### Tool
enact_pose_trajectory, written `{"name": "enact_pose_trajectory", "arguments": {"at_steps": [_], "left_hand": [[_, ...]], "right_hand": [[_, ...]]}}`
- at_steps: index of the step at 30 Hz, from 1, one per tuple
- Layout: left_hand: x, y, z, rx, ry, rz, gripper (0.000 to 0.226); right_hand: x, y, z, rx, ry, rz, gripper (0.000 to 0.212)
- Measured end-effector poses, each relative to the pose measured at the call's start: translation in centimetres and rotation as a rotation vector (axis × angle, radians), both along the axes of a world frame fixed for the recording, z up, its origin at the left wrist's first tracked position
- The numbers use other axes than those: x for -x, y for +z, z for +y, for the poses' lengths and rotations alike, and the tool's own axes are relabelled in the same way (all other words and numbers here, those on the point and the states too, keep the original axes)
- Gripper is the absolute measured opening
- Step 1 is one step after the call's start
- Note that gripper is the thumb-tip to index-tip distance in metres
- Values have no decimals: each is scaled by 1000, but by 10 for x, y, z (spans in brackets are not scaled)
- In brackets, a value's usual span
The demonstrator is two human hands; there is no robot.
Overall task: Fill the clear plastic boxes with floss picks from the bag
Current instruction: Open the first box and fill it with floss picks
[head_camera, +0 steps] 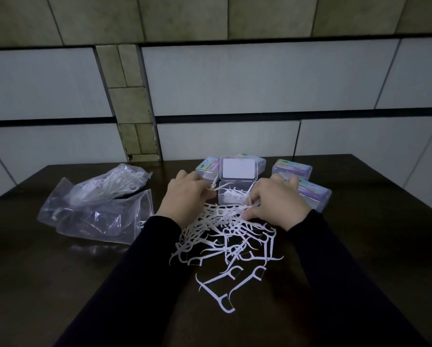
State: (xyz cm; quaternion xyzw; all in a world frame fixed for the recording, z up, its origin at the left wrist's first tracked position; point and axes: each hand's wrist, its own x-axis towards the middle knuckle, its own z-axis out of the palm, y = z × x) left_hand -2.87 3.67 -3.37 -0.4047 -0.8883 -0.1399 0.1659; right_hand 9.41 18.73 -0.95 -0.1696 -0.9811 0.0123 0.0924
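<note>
Head view: a person sits at a dark table point(60, 271), both arms in black sleeves point(125, 284).
Floss picks: a loose white pile point(232, 236) lies between the two hands and nearer to the person; each pick is thin, with a forked head and a pointed tail.
Direction of picks: they are tangled and point every way; the two nearest the person lie with the long axis going diagonally, forked heads toward the person.
Left hand point(187, 196): fingers are curled and pinch some picks at the far edge of the pile, just beside the open box.
Right hand point(277, 204): fingers are curled down into the pile and pinch picks there.
Open box point(235, 194): clear plastic, just beyond the fingertips of both hands, between them; a few picks lie inside, its lid point(238, 167) stands up behind.
Closed boxes point(292, 169): clear with coloured labels, beyond the hands and outside the right hand.
Bags point(92, 211): two clear plastic bags lie outside the left hand; the farther one contains white picks.
Room: the wall point(260, 76) behind the table has pale panels with dark lines; the light is dim.
</note>
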Motion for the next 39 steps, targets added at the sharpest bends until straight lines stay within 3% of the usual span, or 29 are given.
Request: {"name": "enact_pose_trajectory", "arguments": {"at_steps": [13, 23, 29, 39], "left_hand": [[-11, -3, 11, -123, 60, -65, 29], [-11, 3, 23, -336, 101, -145, 37], [-5, 7, 36, -470, -7, -175, 34], [3, -7, 63, -364, -40, 84, 29]], "right_hand": [[1, 0, 11, 40, -26, 75, 26], [10, -1, 14, 77, -53, 261, 26], [21, -1, 19, -14, -88, 224, 26], [40, -7, 23, -101, -74, 210, 21]]}}
